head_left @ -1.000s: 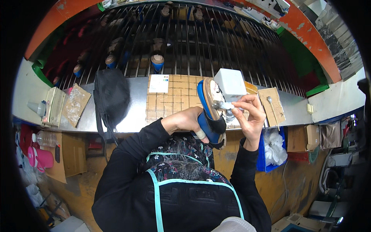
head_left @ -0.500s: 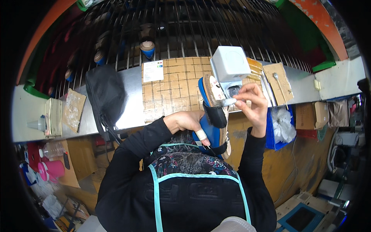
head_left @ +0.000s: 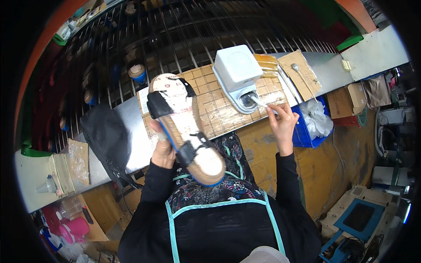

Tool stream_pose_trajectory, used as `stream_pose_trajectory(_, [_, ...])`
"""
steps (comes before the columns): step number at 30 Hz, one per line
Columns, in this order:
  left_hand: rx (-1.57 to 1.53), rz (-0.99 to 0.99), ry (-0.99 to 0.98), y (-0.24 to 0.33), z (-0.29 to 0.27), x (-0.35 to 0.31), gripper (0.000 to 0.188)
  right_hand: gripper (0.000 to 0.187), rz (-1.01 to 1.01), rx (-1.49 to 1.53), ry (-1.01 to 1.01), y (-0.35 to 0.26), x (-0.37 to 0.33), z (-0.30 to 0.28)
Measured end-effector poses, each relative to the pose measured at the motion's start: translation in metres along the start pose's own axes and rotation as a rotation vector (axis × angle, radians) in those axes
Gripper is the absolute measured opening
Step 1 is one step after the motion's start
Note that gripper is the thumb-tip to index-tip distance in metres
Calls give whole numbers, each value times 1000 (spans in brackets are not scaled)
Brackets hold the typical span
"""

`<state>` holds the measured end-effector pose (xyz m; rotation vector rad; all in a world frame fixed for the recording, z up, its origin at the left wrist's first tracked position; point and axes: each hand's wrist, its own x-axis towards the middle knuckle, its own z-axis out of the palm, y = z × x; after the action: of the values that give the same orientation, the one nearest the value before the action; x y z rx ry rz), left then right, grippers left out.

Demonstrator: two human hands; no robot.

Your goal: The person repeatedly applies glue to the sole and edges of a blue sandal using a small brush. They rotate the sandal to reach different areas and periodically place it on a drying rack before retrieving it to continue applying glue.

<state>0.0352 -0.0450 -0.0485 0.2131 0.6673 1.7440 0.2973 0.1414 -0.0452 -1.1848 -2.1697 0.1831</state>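
Note:
My left hand (head_left: 163, 153) grips a sandal (head_left: 182, 118) on a blue last from beneath its left side. The sandal's underside faces up, white in the middle, with black straps folded over the edges and a brown rim. My right hand (head_left: 283, 123) pinches a small pale brush (head_left: 258, 101) by its end. The brush's tip reaches into the round opening of a white glue dispenser (head_left: 237, 68), where its end is hidden. The dispenser stands on a cardboard sheet (head_left: 215, 125) marked with a grid.
A metal rack of bars (head_left: 193, 44) holds several blue lasts (head_left: 138, 76) behind the bench. A black mesh bag (head_left: 105, 136) lies to the left. At right, a stick brush (head_left: 305, 79) rests on cardboard, and a blue bin (head_left: 313, 125) holds white crumpled material.
The sandal has swung left and turned underside up in my left hand. My right hand has moved the brush from the sandal's sole edge into the dispenser's opening.

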Motion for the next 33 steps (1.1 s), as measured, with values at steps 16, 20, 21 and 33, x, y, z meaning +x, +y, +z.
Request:
stream_pose_trajectory(16, [281,44,176,2,13,-11,87,25,575,742,-564,24,8,3])
stream_pose_trajectory(20, [396,-32,101,-9,20,2,80,16,576,936,-477,-6,6,7])
stream_pose_trajectory(21, [415,-78,110,-12,21,6,78,14,343,885,-328,-20,6,7])
stream_pose_trajectory(33, [626,159,-41,1,42,-3,66,16,-58,803,4,-123,0,-25])
